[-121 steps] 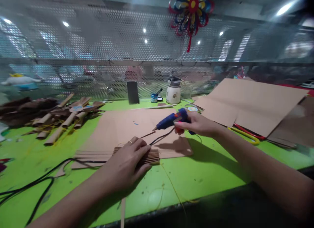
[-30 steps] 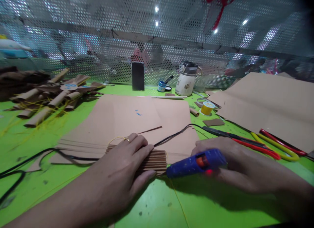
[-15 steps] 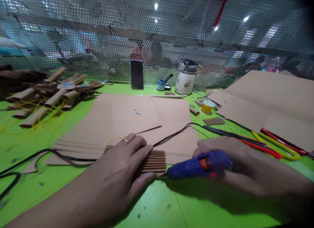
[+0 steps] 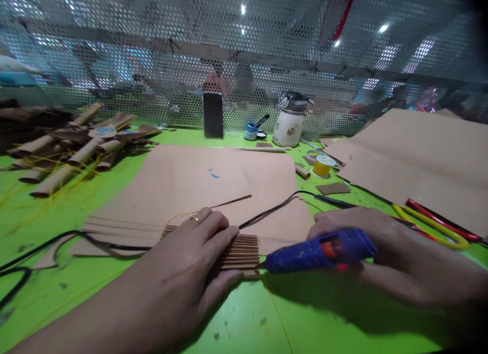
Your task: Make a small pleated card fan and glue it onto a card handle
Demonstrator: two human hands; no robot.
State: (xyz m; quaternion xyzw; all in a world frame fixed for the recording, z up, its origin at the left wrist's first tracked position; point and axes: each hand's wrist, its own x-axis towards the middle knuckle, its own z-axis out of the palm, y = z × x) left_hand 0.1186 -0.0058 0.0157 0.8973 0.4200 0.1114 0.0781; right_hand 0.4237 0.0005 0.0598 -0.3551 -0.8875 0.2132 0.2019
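My left hand [image 4: 202, 247] presses on a pleated stack of brown paper [image 4: 242, 253], thumb along its near edge and fingers over the top. Its right end sticks out past the fingers. Wrapped around its handle, my right hand [image 4: 366, 242] holds a blue glue gun [image 4: 305, 255] whose nozzle points left at that end, close to the near folds. I cannot tell whether the tip touches the paper. A thin yellow string [image 4: 280, 313] runs from the paper's right end toward me; another loop of it shows behind my left hand.
Large brown paper sheets [image 4: 198, 176] lie behind the hands, crossed by a black cord [image 4: 267, 211]. Rolled paper tubes [image 4: 82, 150] are piled at left. Farther back stand a phone [image 4: 213, 115], a small blue jar [image 4: 250, 131] and a bottle [image 4: 287, 127]. A yellow string spool [image 4: 323, 167] and scissors sit right.
My right hand and the glue gun have shifted a little right and slightly up, so the nozzle sits higher along the folded end. My left hand stays nearly in place.
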